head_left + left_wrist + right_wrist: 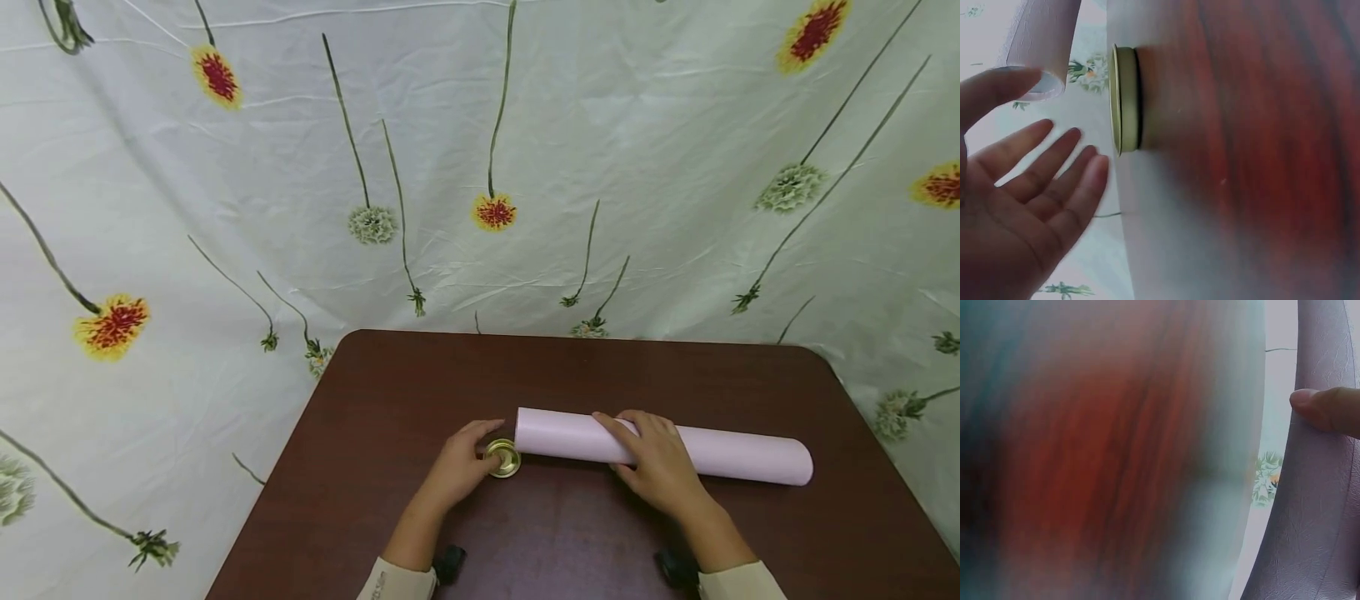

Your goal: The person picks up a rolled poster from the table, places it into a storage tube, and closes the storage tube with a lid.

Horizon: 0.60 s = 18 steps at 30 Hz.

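A long pale pink tube (pixel 735 454), with a hollow end at its left, lies crosswise over the table. My right hand (pixel 660 458) grips it around its middle, with the thumb (pixel 1329 409) on its near side. A gap between tube and tabletop shows in the right wrist view, so it is held raised. Close by the tube's left end, a round gold lid (pixel 504 458) rests flat on the table, its wider rim upward. My left hand (pixel 459 467) is beside the lid with fingers spread and fairly straight; its thumb overlaps the tube's open end (pixel 1054 87) in the left wrist view.
The dark brown wooden table (pixel 562 533) has rounded far corners. Behind it and along its sides hangs a white cloth (pixel 450 275) printed with flowers. Dark wrist devices (pixel 450 564) sit at both cream sleeves (pixel 397 581).
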### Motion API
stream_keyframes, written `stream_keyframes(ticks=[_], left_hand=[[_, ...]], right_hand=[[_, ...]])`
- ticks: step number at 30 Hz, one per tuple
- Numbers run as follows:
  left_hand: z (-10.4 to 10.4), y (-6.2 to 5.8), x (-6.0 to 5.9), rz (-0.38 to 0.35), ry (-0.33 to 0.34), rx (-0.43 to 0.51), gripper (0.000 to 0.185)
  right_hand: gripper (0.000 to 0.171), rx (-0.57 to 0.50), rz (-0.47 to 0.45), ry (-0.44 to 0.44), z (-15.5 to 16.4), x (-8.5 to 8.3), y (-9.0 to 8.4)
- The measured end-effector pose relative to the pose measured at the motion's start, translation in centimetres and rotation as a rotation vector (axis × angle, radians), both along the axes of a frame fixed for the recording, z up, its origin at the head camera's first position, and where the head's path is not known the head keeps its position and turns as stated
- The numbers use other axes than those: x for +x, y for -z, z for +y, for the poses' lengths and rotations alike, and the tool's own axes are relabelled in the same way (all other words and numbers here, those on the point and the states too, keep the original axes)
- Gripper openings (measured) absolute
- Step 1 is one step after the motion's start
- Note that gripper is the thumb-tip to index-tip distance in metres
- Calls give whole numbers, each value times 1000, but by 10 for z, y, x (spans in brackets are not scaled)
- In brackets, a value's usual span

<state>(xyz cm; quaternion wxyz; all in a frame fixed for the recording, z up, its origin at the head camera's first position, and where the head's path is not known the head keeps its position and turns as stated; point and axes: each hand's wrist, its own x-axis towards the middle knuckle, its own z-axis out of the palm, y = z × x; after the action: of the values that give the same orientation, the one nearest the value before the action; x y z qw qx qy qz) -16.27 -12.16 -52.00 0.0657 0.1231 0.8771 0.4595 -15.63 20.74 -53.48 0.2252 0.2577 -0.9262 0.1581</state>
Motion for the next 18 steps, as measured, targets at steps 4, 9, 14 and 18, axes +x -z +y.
stream_keyframes(ticks=[4,9,14,18], left_hand=[[-1,0,-3,11,88,-151,62],[0,-1,-6,18,156,-238,69],[1,-3,-8,42,200,-294,70],[1,-4,-7,49,212,-323,67]], right_hand=[[90,12,-3,-4,3,0,-1],[91,21,-10,-2,6,0,-1],[91,17,-18,0,6,0,-2],[91,9,-24,0,5,1,-2]])
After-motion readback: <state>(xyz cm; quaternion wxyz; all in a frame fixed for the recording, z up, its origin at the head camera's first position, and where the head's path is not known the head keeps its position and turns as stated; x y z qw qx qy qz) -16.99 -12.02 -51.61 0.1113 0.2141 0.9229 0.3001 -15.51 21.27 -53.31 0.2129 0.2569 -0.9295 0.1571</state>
